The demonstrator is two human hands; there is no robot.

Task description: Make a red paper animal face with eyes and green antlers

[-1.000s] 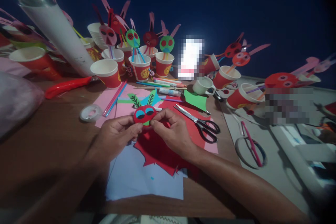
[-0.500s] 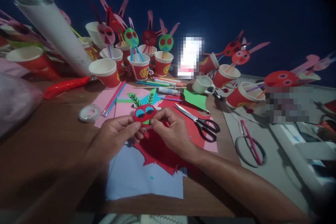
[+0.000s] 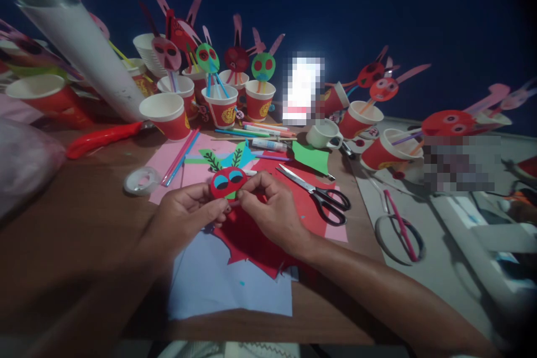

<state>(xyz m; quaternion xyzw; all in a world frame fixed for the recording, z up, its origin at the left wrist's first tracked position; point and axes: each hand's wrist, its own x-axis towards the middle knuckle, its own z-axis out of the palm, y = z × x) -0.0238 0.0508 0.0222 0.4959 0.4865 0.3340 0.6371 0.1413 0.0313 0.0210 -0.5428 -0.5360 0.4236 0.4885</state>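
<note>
A small red paper face [image 3: 216,189] with blue-and-black eyes, a green mouth piece [image 3: 230,196] and green leaf-veined ears [image 3: 239,155] is held above the sheets. My left hand [image 3: 191,210] grips its left and lower edge, thumb in front. My right hand [image 3: 271,204] pinches at its lower right, by the green mouth; its fingertips partly hide that spot. Beneath lie a jagged-edged red paper [image 3: 251,240] and a pale blue sheet [image 3: 230,285]. Black-handled scissors [image 3: 312,190] lie open to the right of my right hand.
Red paper cups [image 3: 170,117] with paper animal faces on straws line the back. A tape roll [image 3: 141,180], straws [image 3: 181,158], a glue tube [image 3: 268,145], green paper [image 3: 310,158] and a white cup [image 3: 323,134] surround the sheets. A plastic bag [image 3: 27,156] is at left.
The red face has shifted slightly left in view, and my left thumb has slid off its front toward the lower edge. My right fingers still pinch near the mouth.
</note>
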